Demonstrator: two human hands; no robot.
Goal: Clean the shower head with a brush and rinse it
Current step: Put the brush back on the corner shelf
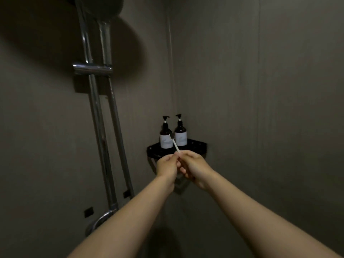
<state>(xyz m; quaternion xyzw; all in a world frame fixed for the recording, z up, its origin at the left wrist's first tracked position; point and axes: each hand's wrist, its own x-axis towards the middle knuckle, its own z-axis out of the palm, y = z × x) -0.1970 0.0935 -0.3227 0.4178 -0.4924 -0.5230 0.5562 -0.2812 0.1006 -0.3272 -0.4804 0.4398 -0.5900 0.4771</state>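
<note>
Both your hands pinch the brush (175, 146) low on its handle: left hand (167, 164), right hand (195, 167), before the shelf (197, 145). It looks light, thin and stiff; grip mid-handle. The shower head (106, 5) hangs high, upper left.

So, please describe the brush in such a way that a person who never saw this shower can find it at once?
Look to the corner of the walls, where a black shelf carries two dark pump bottles. In front of it, the left hand and right hand meet. The brush is the thin white stick rising from their fingers, slanting up-left across the left bottle's label; nothing else there is so slim and pale.
</note>
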